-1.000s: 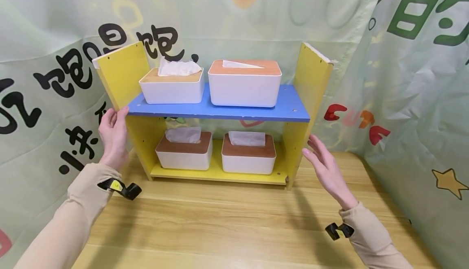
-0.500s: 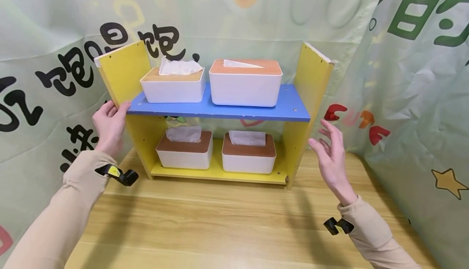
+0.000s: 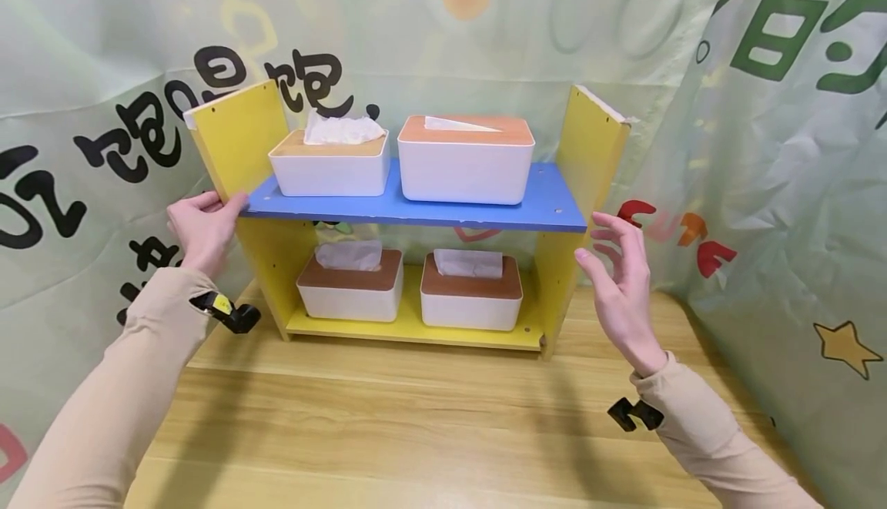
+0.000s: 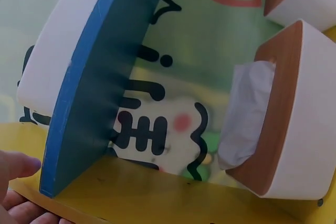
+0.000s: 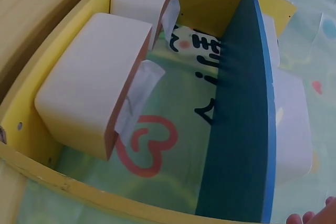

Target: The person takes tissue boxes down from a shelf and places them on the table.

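A small two-tier shelf unit has yellow side panels (image 3: 239,135) and a blue middle board (image 3: 315,207). My left hand (image 3: 205,233) holds the left panel's front edge beside that board, thumb inside and fingers around the outside. My right hand (image 3: 624,297) is by the right panel (image 3: 592,147), fingers spread and bent, thumb overlapping the panel's front edge in the head view. On the blue board stand a light-lidded tissue box (image 3: 329,174) and a larger tissue box (image 3: 464,166). Two brown-lidded tissue boxes, left (image 3: 349,297) and right (image 3: 471,305), sit on the yellow bottom board (image 3: 412,316).
The unit stands on a wood-grain table (image 3: 416,416). Behind and beside it hangs a pale green printed cloth (image 3: 416,47), close to the unit's back. Black wrist cameras are strapped on both sleeves.
My right hand moved up and out from the right panel, then back in toward its edge. My left hand shifted slightly left, staying at the left panel. The boxes stayed in place.
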Demonstrator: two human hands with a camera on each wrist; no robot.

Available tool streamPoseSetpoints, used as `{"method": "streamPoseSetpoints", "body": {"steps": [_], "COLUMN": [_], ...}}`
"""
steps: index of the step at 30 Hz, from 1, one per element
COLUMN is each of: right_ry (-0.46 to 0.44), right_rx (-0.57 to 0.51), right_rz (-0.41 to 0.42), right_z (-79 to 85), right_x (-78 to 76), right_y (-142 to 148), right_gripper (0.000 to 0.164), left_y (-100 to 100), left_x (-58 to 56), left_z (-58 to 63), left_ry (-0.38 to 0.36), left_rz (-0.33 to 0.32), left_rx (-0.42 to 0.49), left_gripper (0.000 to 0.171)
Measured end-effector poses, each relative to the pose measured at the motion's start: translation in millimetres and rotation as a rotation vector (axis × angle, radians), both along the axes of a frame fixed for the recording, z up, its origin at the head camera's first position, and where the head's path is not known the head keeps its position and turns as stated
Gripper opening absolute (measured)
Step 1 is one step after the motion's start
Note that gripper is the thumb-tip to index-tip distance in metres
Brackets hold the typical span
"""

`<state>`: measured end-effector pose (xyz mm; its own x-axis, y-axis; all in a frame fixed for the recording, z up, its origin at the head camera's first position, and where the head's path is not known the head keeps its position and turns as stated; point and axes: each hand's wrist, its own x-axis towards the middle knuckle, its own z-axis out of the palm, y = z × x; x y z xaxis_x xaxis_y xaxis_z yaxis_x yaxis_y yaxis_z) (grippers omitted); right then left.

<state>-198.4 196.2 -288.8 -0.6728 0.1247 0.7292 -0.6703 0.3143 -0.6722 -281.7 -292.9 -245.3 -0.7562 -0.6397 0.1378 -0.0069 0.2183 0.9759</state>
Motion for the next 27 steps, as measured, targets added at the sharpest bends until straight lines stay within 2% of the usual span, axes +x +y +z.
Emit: {"method": "streamPoseSetpoints", "body": {"steps": [8,14,17,21,27], "right_ry": [0.036,-0.001,-0.024,-0.092,-0.260], "right_rx": [-0.033,-0.118,-0.138,-0.164,-0.132], "right_rz": [0.063,0.164,0.194,0.223,0.262], "right_z": [15.7,27.3,33.5,41.0,53.4], "right_x": [-6.1,-11.5,-16.5,-22.1,-28.7], "right_y": [-9,-18,-20,-18,-19], "right_gripper": [0.044,0.043,0.043,0.045,0.059], "left_y": [3,0,-2,-4,-5], "left_x": [-4.1,-7.6,-7.5,-6.7,-6.7], "left_z": [-1.6,-3.1,-2.0,1.0,2.8], "left_ry": [0.016,0.002,-0.022,-0.046,-0.058], "left_rz": [0.045,0.091,0.082,0.044,0.016], "left_rx": [-0.004,-0.091,-0.116,-0.139,-0.173], "left_gripper": [0.054,0.049,0.050,0.054,0.054]}}
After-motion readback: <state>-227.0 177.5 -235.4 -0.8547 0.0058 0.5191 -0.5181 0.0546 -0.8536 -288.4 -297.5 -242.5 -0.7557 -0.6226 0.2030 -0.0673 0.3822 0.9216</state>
